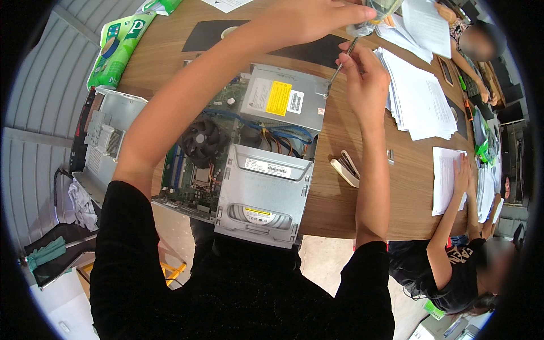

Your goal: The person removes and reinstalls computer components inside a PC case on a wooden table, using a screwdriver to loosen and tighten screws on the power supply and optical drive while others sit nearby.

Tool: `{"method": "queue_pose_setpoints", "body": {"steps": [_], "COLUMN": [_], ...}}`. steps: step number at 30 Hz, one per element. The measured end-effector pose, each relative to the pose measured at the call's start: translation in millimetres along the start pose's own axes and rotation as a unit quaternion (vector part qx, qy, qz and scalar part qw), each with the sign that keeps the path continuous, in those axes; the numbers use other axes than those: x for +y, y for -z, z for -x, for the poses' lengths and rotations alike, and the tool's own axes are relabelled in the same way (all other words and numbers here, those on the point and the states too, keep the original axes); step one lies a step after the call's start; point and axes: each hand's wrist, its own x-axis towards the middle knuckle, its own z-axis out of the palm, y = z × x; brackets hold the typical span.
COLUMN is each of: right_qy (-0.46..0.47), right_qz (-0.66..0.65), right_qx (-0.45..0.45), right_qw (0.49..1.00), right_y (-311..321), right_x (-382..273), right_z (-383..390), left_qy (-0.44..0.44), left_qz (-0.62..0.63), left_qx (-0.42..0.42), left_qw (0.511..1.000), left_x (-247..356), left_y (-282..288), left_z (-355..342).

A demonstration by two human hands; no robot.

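Note:
My left hand [340, 14] grips a small clear plastic bag or container [381, 12] at the top edge, its contents too small to tell. Just below, my right hand [362, 71] pinches a slim metal tool [340, 68], which reaches down to the upper right corner of the silver power supply [266, 88]. That unit sits in an open computer case with a green circuit board [173, 181], a black fan [198, 140], coloured cables [283, 144] and a metal drive bracket [263, 181]. A detached silver panel [99, 161] lies at the left, partly behind my left forearm.
The wooden table [331, 212] holds a stapler [343, 170], paper stacks [419, 96], a dark mat [300, 52] and green paper packs [116, 51]. At the right are two co-workers, one at the top [464, 65], the other below [436, 255] with hands on paper.

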Motion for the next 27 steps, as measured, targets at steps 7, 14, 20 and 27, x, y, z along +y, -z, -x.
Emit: {"method": "queue_pose_setpoints", "body": {"steps": [7, 14, 20, 27], "right_qy": [-0.024, -0.014, -0.010, 0.027], "right_qz": [-0.023, -0.049, -0.038, -0.015], "right_qx": [0.000, -0.011, -0.010, 0.003], "right_qw": [0.999, 0.999, 0.999, 1.000], "right_y": [0.1, -3.0, -2.6, -5.7], "right_x": [-1.8, 0.4, -0.4, -0.5], "right_z": [0.2, 0.4, 2.2, 2.7], "left_qy": [-0.063, -0.028, -0.011, -0.014], "left_qz": [0.072, 0.079, 0.090, 0.061], "left_qx": [-0.024, -0.033, -0.020, -0.017], "left_qw": [0.995, 0.996, 0.996, 0.998], "left_x": [-4.5, -3.2, 1.3, 3.8], "left_y": [-0.2, 0.1, 1.0, 0.6], "left_z": [-8.0, -6.7, -1.4, -1.6]}}
